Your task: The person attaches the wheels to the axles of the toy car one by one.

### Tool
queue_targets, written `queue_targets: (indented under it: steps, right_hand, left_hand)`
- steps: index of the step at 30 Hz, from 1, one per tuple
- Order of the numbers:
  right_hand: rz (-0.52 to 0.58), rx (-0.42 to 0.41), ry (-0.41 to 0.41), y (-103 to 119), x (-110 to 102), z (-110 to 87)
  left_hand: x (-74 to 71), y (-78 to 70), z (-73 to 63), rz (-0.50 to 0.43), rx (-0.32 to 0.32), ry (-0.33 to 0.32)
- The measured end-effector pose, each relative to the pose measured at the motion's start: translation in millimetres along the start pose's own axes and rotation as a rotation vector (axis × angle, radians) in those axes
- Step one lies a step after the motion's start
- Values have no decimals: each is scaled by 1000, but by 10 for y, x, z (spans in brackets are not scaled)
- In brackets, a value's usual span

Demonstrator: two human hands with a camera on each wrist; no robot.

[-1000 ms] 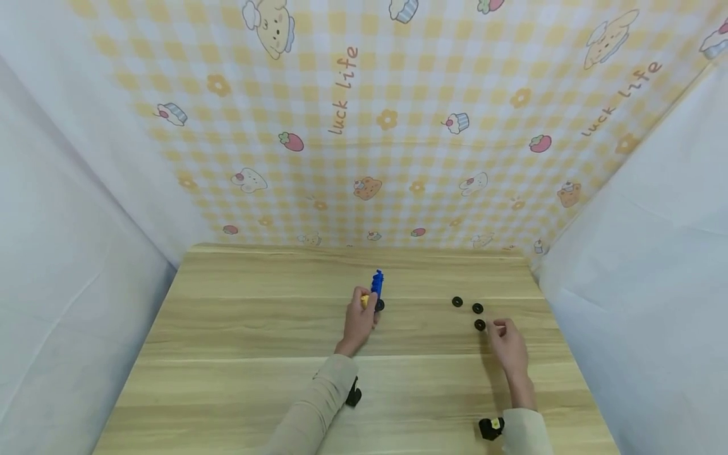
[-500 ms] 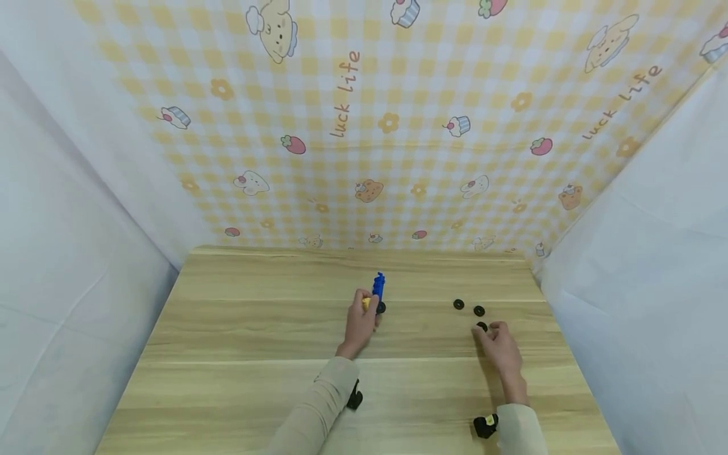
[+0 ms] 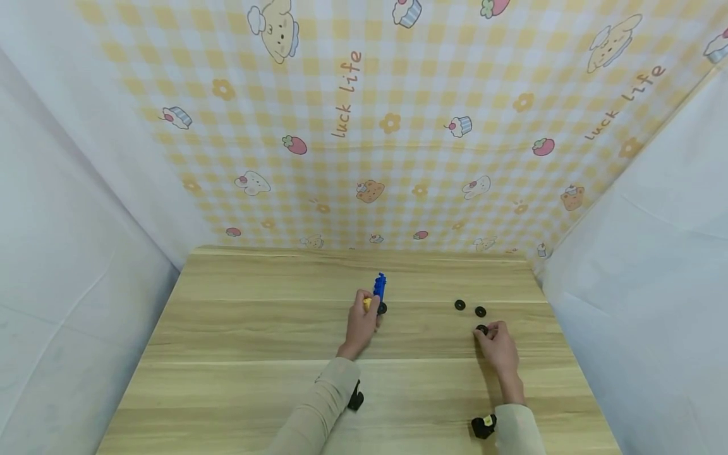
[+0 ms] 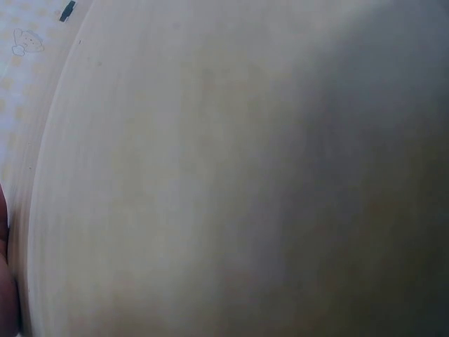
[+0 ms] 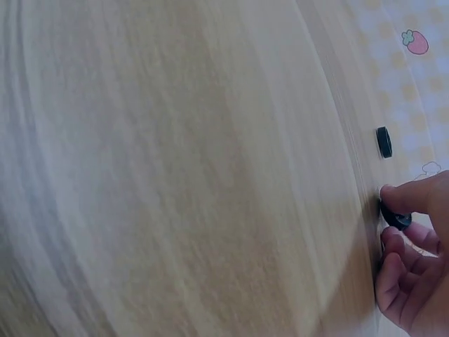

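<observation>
My left hand (image 3: 359, 328) grips a small blue-and-yellow toy vehicle (image 3: 380, 285) near the middle of the table. Its blue end sticks out past the fingers, and a black wheel (image 3: 382, 308) shows on its near right side; the palm covers the rest. Over to the right, my right hand (image 3: 500, 349) pinches a black toy tyre (image 3: 482, 329) between thumb and finger. In the right wrist view that tyre (image 5: 396, 216) is tilted, close to the tabletop. Only an edge of the left hand (image 4: 5, 295) enters the left wrist view.
Two more black tyres, one farther left (image 3: 460, 304) and one just beyond the right hand (image 3: 480, 311), lie flat on the wooden table (image 3: 256, 316). A yellow checked cloth (image 3: 392, 158) hangs behind the table, with white sheets on both sides.
My right hand has moved left onto the nearest tyre and now has it between thumb and finger. The left hand stays in place with the toy vehicle.
</observation>
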State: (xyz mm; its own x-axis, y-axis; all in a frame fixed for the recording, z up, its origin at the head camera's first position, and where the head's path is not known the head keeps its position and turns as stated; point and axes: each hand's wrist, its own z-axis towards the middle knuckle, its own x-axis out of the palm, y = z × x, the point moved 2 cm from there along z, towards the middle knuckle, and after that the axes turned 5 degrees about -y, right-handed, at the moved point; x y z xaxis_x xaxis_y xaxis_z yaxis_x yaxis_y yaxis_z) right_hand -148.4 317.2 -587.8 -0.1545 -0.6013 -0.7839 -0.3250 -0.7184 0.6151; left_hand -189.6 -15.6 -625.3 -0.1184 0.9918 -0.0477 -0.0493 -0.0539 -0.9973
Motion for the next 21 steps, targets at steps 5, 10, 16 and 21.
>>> queue_targets:
  steps: [5,10,16,21]
  right_hand:
    - [45,26,-8,-11,23,-4]
    - [118,34,-39,6,79,-22]
    - [232,14,3,179,272,-112]
    - [379,-7,79,364,446,-211]
  left_hand:
    - [5,-11,-4,-5,-4,-1]
    - [3,-8,1,1,-13,-8]
    - [-43,-128,-20,-6,-26,24]
    - [-75,-302,-65,-20,-29,52]
